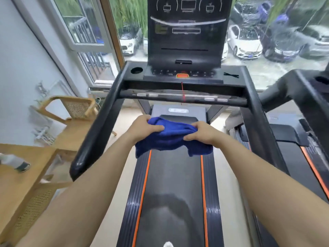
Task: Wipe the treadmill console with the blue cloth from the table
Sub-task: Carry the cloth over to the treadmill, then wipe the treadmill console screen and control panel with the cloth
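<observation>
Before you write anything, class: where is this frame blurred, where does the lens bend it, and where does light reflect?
Head view: motion blur smears the treadmill console and the cars outside; the left hand, right hand and blue cloth look sharper; the wide lens bows the handrail; daylight leaves a pale sheen on the belt.

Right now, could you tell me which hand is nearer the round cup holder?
Left. The left hand grips the blue cloth nearly in line with the cup holder, nearer the person; the right hand grips its other end, farther right.
</observation>
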